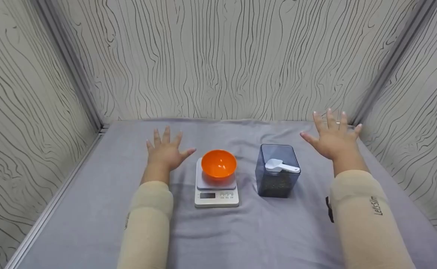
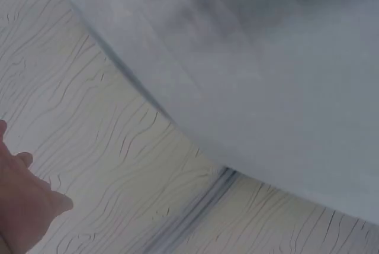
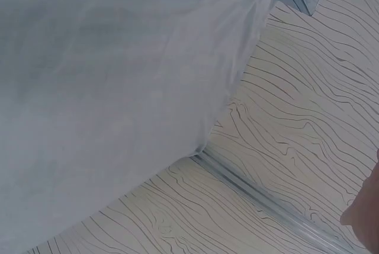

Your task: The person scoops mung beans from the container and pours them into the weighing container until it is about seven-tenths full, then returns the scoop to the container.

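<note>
An orange bowl (image 1: 219, 164) sits on the platform of a small kitchen scale (image 1: 216, 198), whose display looks dark. To its right stands a bluish see-through container (image 1: 276, 186) with dark contents low inside. A white measuring scoop (image 1: 281, 166) lies across the container's top. My left hand (image 1: 165, 154), fingers spread and straight, hovers left of the bowl and holds nothing. On the other side my right hand (image 1: 334, 142) is spread the same way, right of the container and apart from it. Only parts of the hands enter the wrist views.
A grey-lavender cloth (image 1: 211, 239) with soft wrinkles covers the table. Wood-grain patterned panels (image 1: 218, 59) rise at the back and both sides, joined by grey metal corner posts (image 1: 69, 63).
</note>
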Tool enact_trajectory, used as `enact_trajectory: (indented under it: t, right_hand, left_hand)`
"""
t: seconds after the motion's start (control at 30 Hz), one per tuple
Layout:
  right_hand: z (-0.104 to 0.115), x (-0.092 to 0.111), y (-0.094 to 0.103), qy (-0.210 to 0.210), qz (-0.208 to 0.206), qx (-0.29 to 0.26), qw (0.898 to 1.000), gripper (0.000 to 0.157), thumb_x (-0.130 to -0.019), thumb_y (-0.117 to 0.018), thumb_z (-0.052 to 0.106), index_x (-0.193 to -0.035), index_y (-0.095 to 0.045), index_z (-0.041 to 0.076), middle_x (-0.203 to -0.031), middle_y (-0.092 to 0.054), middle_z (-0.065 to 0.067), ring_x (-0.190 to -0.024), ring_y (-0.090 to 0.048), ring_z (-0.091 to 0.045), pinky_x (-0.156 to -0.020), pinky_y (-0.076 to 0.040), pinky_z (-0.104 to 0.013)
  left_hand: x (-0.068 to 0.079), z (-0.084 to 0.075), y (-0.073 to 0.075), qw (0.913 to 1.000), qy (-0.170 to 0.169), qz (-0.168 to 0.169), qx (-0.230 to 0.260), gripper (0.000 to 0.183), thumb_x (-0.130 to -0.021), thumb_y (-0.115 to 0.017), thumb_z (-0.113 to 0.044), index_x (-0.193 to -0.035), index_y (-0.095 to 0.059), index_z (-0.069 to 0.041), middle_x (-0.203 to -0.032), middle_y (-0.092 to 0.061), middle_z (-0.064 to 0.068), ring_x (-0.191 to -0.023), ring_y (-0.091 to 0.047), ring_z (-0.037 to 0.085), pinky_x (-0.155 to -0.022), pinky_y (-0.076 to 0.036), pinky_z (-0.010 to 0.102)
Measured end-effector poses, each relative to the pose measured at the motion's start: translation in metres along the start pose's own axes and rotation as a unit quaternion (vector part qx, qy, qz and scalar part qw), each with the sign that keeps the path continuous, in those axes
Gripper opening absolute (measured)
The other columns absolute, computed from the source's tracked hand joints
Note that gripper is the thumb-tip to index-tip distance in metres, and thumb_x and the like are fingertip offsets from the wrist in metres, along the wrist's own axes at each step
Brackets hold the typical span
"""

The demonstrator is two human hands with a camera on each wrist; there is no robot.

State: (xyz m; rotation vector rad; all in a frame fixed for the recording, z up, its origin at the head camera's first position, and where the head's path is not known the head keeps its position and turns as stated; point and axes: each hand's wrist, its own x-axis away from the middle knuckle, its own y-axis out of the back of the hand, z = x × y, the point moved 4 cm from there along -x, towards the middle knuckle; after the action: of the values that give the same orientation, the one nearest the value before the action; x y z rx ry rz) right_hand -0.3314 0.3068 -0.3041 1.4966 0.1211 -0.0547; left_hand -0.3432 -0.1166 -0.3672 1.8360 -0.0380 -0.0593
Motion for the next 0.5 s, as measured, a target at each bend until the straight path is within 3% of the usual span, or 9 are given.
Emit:
enact_trajectory:
  t: [0.2,0.4,0.5]
  right_hand:
    - [0.004,-0.001,-0.002,0.006,-0.002,-0.003,1.000,0.089,-0.082,-0.022,0.075,-0.147,-0.004,0.017,-0.149,0.005,-0.023,-0.130,0.015,-0.050,-0.086,0.015,-0.073]
    - [0.002,-0.001,-0.005,0.002,0.003,-0.007,1.000,0.089,-0.081,-0.019,0.077,-0.147,-0.001,0.019,-0.150,0.007,-0.021,-0.130,0.018,-0.048,-0.086,0.016,-0.072]
    - [-0.001,0.000,-0.008,-0.002,0.003,-0.006,1.000,0.091,-0.080,-0.017,0.078,-0.147,0.000,0.019,-0.150,0.009,-0.021,-0.130,0.019,-0.048,-0.086,0.017,-0.072]
  left_hand:
    - [0.008,-0.013,-0.050,0.9912,0.041,0.056,0.112,0.084,-0.078,-0.057,-0.062,-0.144,-0.027,-0.019,-0.151,-0.010,0.017,-0.135,0.002,0.045,-0.104,-0.004,0.060]
    - [0.018,-0.024,-0.079,0.9756,0.071,0.065,0.197,0.072,-0.070,-0.077,-0.035,-0.128,-0.049,-0.001,-0.127,-0.048,0.021,-0.117,-0.043,0.038,-0.098,-0.033,0.049]
    - [0.023,-0.028,-0.088,0.9636,0.084,0.069,0.244,0.058,-0.068,-0.079,-0.024,-0.115,-0.058,0.001,-0.111,-0.061,0.016,-0.104,-0.054,0.030,-0.095,-0.038,0.044]
